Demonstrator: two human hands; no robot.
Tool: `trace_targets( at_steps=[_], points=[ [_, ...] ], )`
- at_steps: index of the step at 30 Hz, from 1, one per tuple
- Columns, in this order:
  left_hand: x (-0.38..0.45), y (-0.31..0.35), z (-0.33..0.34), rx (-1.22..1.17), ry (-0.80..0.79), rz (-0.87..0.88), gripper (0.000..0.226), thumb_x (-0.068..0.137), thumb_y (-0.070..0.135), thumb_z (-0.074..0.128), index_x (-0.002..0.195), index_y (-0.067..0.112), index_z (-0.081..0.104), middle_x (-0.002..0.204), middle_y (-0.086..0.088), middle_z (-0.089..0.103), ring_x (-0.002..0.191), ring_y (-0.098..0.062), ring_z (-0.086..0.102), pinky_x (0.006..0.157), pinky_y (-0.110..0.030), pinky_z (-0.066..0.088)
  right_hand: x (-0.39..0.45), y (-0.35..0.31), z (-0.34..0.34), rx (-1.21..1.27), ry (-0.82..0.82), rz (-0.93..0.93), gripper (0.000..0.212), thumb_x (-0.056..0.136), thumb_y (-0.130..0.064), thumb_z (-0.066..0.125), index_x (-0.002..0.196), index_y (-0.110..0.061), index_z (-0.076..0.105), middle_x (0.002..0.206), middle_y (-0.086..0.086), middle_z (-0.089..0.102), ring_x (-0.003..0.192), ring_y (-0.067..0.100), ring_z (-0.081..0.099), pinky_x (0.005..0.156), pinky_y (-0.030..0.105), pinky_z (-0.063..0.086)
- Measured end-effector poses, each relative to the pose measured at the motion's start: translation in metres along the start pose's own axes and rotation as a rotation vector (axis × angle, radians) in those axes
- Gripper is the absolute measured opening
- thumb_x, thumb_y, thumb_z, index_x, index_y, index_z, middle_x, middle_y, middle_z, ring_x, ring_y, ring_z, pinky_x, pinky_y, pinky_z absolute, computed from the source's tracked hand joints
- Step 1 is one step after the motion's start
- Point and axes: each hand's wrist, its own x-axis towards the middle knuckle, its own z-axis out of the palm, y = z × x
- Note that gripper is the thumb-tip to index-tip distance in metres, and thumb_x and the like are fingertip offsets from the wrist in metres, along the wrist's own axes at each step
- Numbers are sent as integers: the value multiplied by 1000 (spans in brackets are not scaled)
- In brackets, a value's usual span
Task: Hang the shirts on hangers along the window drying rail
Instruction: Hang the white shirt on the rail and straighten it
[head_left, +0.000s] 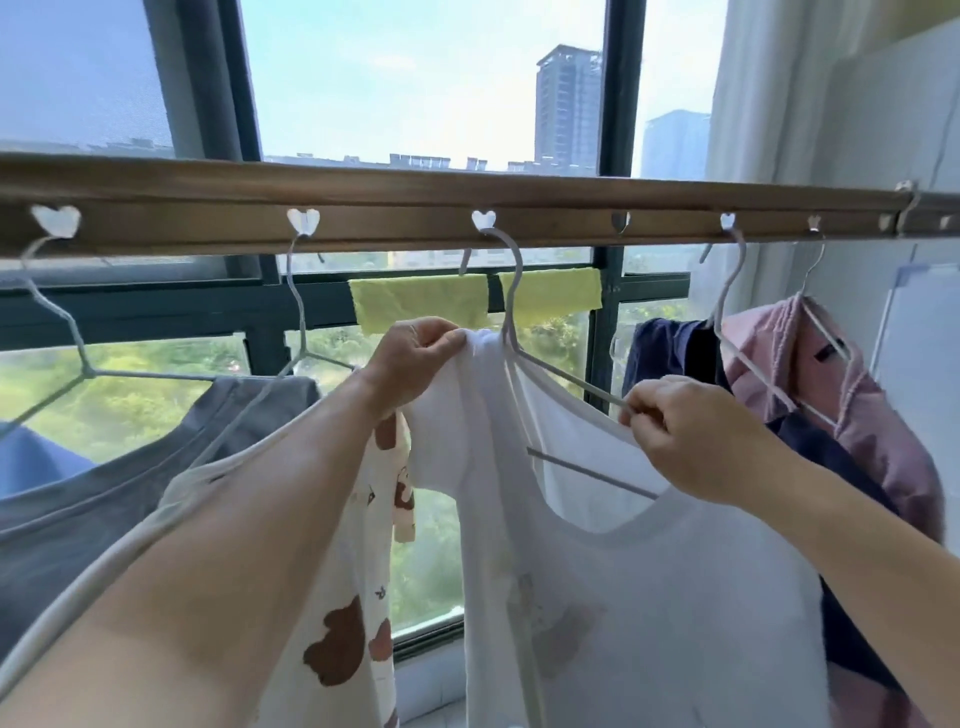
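Observation:
A white shirt (613, 582) hangs partly on a pale hanger (511, 322) whose hook sits in a heart-shaped hole of the brown drying rail (395, 197). My left hand (415, 358) pinches the shirt's left shoulder up by the hanger's neck. My right hand (696, 436) grips the shirt's collar edge at the hanger's right arm. The hanger's lower bar shows through the neck opening. A cream shirt with brown bears (363, 571) hangs under my left forearm.
A grey shirt (130, 467) and a blue garment (31, 457) hang on hangers to the left. A navy garment (670, 353) and a pink one (852, 395) hang to the right. Yellow cloths (421, 304) lie over the window bar behind. A white curtain (769, 130) stands at right.

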Motion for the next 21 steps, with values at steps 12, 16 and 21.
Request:
trace_targets(
  at_steps=[12, 16, 21],
  points=[
    [34, -2, 28, 56, -50, 75, 20, 96, 26, 47, 88, 13, 59, 65, 6, 46, 59, -9, 40, 53, -19, 35, 24, -30, 9, -51, 273, 6, 24, 95, -28, 47, 102, -21, 68, 74, -1, 68, 70, 21, 60, 67, 33, 51],
    [53, -4, 31, 82, 38, -3, 18, 98, 25, 40, 94, 13, 53, 83, 0, 53, 79, -18, 48, 71, -28, 37, 19, -27, 3, -52, 317, 40, 23, 94, -28, 50, 102, -20, 70, 87, 2, 74, 79, 25, 65, 74, 36, 53],
    [73, -20, 28, 304, 65, -56, 20, 98, 22, 39, 95, 8, 53, 107, -18, 60, 100, -33, 53, 81, -33, 38, 13, -26, -1, -70, 347, 80, 23, 93, -28, 53, 105, -20, 70, 88, 3, 74, 84, 27, 67, 71, 28, 47]
  ],
)
